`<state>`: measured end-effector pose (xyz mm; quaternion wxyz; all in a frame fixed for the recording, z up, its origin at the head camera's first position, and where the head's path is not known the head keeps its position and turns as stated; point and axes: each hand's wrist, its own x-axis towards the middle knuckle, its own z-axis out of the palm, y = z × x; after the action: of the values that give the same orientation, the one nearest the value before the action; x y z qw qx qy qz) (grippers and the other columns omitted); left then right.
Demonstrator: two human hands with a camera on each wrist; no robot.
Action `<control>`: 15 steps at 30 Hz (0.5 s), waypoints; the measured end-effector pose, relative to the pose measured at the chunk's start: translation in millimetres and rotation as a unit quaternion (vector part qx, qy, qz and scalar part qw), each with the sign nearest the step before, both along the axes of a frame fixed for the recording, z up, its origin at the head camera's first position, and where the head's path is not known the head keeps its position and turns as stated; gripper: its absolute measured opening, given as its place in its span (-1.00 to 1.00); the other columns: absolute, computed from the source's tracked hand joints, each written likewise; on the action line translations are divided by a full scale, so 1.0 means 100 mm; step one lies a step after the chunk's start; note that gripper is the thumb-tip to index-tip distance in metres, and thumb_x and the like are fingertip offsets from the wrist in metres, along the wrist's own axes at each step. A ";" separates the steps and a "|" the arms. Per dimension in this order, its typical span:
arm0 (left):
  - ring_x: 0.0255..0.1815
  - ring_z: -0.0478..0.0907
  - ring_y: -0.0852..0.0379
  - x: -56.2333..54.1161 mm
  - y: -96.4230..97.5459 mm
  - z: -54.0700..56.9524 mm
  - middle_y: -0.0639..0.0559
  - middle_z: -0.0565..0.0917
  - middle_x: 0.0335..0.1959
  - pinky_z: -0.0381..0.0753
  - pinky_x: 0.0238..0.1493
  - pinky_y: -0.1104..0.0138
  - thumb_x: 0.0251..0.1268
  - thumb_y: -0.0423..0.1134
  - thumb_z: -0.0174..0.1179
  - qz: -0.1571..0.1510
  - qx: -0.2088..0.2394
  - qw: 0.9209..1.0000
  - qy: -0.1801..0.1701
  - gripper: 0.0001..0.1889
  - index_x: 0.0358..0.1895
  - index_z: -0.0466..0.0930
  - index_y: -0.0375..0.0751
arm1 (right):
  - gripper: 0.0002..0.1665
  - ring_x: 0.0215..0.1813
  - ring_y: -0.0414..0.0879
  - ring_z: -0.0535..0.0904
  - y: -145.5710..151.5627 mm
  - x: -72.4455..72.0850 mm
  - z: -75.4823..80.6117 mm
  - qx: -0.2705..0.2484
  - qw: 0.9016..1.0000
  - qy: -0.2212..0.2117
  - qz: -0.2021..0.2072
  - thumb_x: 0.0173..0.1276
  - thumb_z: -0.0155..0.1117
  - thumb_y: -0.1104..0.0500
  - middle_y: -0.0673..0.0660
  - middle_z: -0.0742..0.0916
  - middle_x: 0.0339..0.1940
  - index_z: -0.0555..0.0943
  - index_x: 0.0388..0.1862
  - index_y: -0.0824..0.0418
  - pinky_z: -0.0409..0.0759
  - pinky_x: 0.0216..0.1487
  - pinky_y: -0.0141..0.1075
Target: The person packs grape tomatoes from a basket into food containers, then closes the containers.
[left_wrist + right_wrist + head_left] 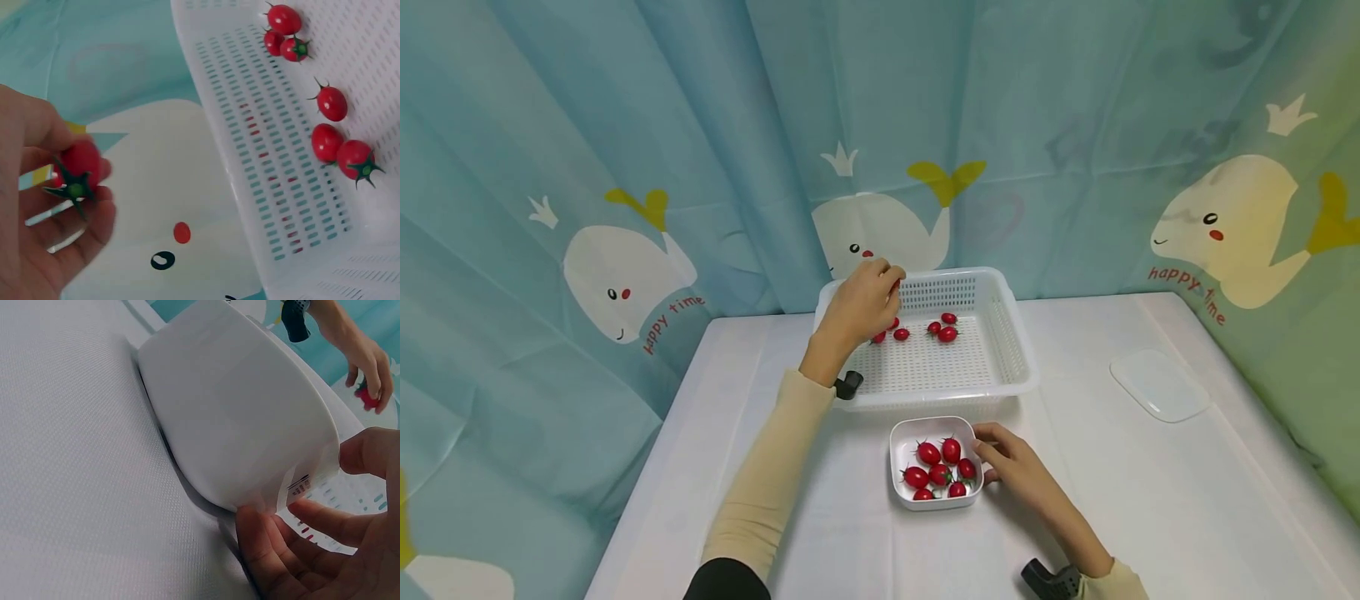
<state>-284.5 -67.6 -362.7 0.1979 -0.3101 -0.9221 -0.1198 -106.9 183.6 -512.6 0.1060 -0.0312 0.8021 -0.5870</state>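
My left hand (865,304) is raised over the left part of the white perforated basket (1013,346). Between its thumb and fingers it pinches a red cherry tomato (80,164) with a green stem star. Two small groups of cherry tomatoes (947,334) lie on the basket's floor. In front of the basket stands a small white container (936,504) with several cherry tomatoes (939,475) in it. My right hand (1018,468) holds this container by its right side, thumb at the rim and fingers against the outer wall, beside a barcode label (300,485).
A clear, rounded lid (1159,385) lies flat on the right of the white-covered table (1097,467). Behind the table hangs a blue curtain (1060,108) with whale prints. Black wrist cameras (1051,578) are strapped to both wrists.
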 end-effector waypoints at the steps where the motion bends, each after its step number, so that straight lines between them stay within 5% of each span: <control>1: 0.01 0.57 -0.01 0.02 0.00 -0.01 -0.09 0.68 -0.05 0.68 0.14 0.23 0.51 -0.29 0.06 -0.003 0.007 1.000 0.014 -0.73 0.11 0.67 -0.22 | -0.54 -0.08 -0.23 0.64 0.00 0.00 0.00 0.000 1.000 0.000 0.001 0.59 0.17 0.09 0.36 0.70 0.22 0.56 0.32 0.31 0.70 -0.19 -0.37; 9: 0.04 0.57 -0.06 0.17 -0.01 -0.05 -0.14 0.68 0.02 0.72 0.07 0.26 0.49 -0.33 0.09 -0.032 0.044 0.993 0.106 -0.74 0.10 0.69 -0.24 | -0.52 -0.02 -0.14 0.65 0.01 0.01 0.02 -0.014 1.000 0.007 0.020 0.59 0.17 0.11 0.40 0.68 0.23 0.53 0.34 0.36 0.71 -0.20 -0.35; 15: -0.02 0.55 -0.05 0.34 -0.05 -0.07 -0.13 0.68 0.02 0.70 0.01 0.25 0.46 -0.35 0.12 -0.028 0.062 0.991 0.114 -0.75 0.08 0.69 -0.24 | -0.53 -0.04 -0.19 0.64 0.01 0.00 0.02 -0.014 1.000 -0.005 0.009 0.59 0.17 0.09 0.36 0.68 0.25 0.54 0.34 0.31 0.71 -0.19 -0.36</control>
<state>-250.3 -72.9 -370.1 0.3167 -0.3349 -0.8754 -0.1459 -106.5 184.7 -510.8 0.1147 -0.0370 0.7931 -0.5970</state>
